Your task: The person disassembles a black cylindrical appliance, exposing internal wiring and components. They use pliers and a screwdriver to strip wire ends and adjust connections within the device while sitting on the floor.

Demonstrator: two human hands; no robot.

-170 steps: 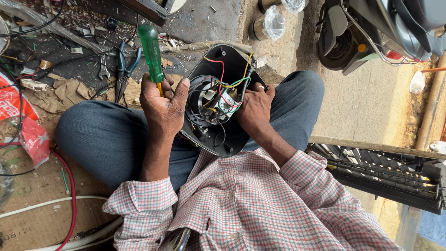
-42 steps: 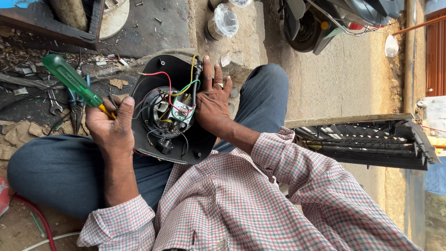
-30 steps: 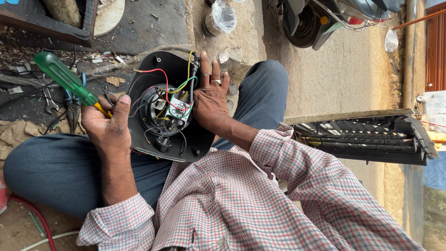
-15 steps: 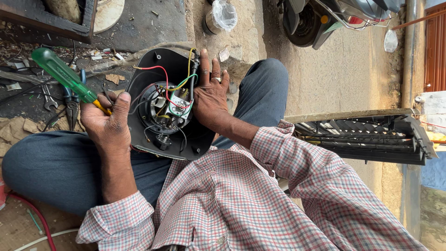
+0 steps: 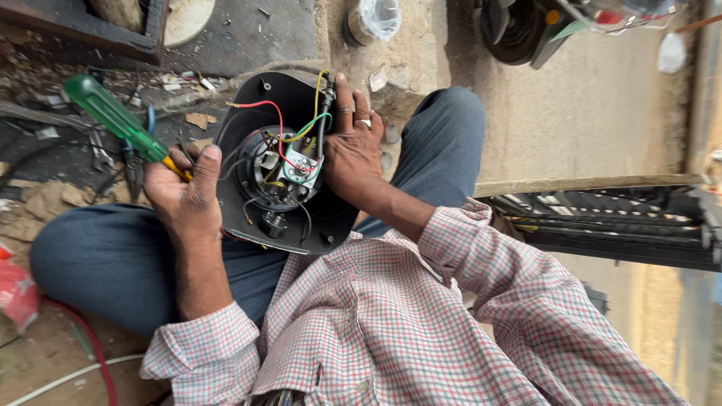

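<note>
A round black appliance housing (image 5: 256, 105) rests on my lap, its inside facing up. At its centre sits a small motor with a circuit part and red, yellow, green and black wires (image 5: 284, 167). My left hand (image 5: 184, 199) is at the housing's left rim and grips a green-handled screwdriver (image 5: 113, 116) by its yellow neck. The handle points up and to the left, and the tip is hidden behind my fingers. My right hand (image 5: 352, 154), with a ring on one finger, lies on the housing's right side, fingers spread along the rim beside the wires.
Pliers (image 5: 135, 162) and other loose tools lie among the debris on the ground at left. A red object (image 5: 15, 297) and a white cable (image 5: 60, 376) are at lower left. A long black grille panel (image 5: 617, 225) lies at right. A plastic-wrapped can (image 5: 372, 19) stands at the top.
The screwdriver has gone from upright to tilted left in my left hand. My right hand now lies flatter on the housing's right side. Over the last second both hands hardly move.
</note>
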